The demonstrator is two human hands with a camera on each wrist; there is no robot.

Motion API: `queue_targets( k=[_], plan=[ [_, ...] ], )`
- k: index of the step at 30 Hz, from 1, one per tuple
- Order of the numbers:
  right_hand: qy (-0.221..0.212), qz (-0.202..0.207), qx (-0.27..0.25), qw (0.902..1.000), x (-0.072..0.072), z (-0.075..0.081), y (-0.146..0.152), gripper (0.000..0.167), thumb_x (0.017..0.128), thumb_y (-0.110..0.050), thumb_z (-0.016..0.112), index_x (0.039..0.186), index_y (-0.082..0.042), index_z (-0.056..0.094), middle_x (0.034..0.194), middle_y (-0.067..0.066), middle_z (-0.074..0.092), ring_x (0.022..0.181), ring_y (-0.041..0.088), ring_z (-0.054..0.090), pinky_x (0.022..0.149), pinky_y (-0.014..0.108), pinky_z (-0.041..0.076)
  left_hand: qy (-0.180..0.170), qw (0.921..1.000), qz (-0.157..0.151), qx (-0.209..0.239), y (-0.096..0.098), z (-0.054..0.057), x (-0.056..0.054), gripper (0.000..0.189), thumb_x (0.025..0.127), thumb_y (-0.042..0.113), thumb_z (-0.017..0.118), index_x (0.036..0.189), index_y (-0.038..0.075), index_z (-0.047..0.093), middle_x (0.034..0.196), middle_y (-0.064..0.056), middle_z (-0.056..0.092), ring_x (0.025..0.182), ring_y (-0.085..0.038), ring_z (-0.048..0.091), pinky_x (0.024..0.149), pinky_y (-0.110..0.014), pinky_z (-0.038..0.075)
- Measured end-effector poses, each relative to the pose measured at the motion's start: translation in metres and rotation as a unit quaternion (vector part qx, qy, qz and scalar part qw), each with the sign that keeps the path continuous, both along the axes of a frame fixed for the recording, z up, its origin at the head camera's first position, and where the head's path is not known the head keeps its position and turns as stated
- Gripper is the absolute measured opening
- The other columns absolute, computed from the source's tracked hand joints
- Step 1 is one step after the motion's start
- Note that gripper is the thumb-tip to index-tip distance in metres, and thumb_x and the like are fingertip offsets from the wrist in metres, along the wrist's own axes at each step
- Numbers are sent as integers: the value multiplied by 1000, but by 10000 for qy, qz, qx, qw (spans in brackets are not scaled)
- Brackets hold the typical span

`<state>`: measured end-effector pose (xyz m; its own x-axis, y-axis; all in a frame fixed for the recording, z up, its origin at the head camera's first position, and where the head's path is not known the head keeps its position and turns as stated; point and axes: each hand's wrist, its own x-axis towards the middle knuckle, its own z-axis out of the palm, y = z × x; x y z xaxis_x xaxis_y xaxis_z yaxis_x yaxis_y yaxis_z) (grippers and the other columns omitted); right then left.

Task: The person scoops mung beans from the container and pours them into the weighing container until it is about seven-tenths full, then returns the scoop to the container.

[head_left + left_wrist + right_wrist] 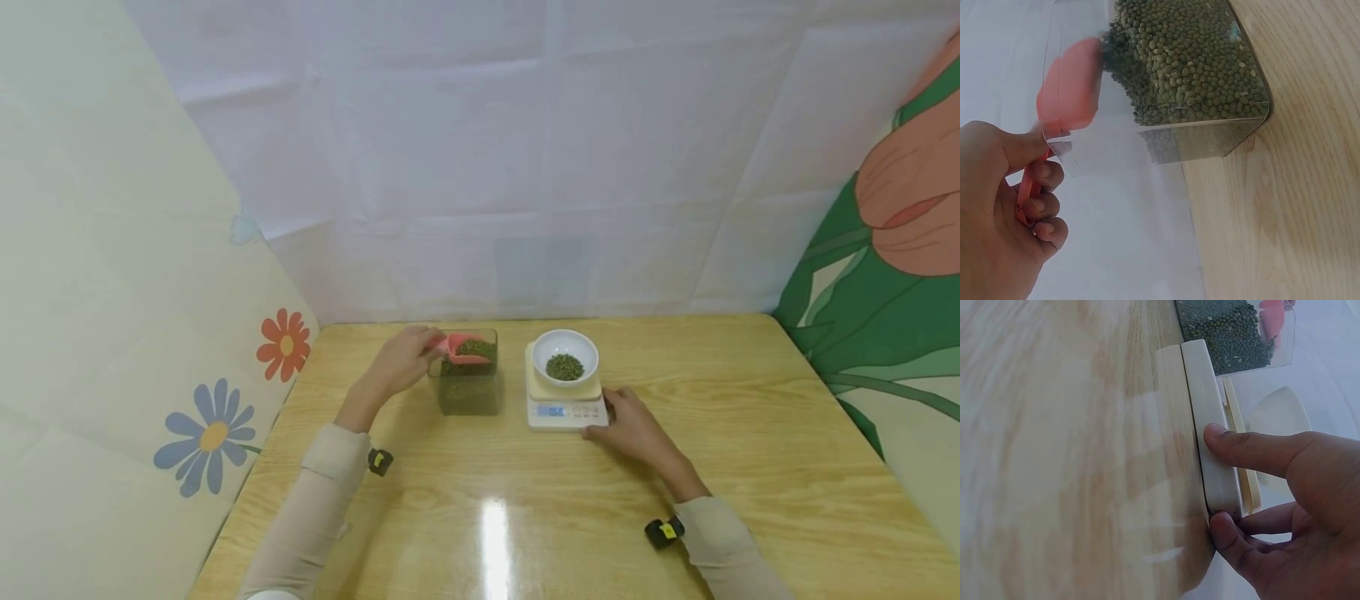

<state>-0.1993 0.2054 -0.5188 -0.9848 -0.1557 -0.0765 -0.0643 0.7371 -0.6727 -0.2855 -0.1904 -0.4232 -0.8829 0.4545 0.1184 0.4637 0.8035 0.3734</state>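
Observation:
My left hand [401, 360] grips the handle of a pink scoop [1072, 81]. The scoop, heaped with green beans [476, 348] that look like mung beans, is at the top of a clear square container [468, 402]. Below it, more beans [1191, 69] fill part of the container. To the right stands a white kitchen scale [564, 422] with a lit display. A white bowl [542, 354] with a small heap of beans [564, 367] sits on its cream platform. My right hand [633, 423] holds the scale's near right corner, thumb on the front edge and fingers at the side.
The wooden table [480, 483] carries the container and the scale side by side near its back edge. Behind it hangs a white cloth [450, 167]; flower-patterned sheets [213, 437] stand at both sides.

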Motion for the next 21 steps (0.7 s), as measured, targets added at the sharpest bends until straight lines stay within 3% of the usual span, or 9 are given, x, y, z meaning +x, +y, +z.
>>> queue_targets(
  k=[10, 21],
  plan=[
    [-14, 6, 31, 10000, 0, 1, -1, 91, 86, -28, 89, 152, 15, 44, 131, 30, 56, 115, 39, 59, 107, 63, 50, -23, 9999, 93, 115, -4, -2, -2, 37, 111, 28, 55, 138, 4, 66, 137, -19, 70, 127, -40, 64, 112, -60, 50],
    [122, 8, 80, 9999, 0, 0, 0, 90, 85, -28, 90, 152, 13, 46, 133, 31, 57, 116, 41, 60, 107, 65, 49, -64, 9993, 166, 322, -7, 2, -1, 38, 112, 30, 55, 138, 5, 66, 139, -19, 68, 128, -39, 64, 112, -59, 51]
  ],
)
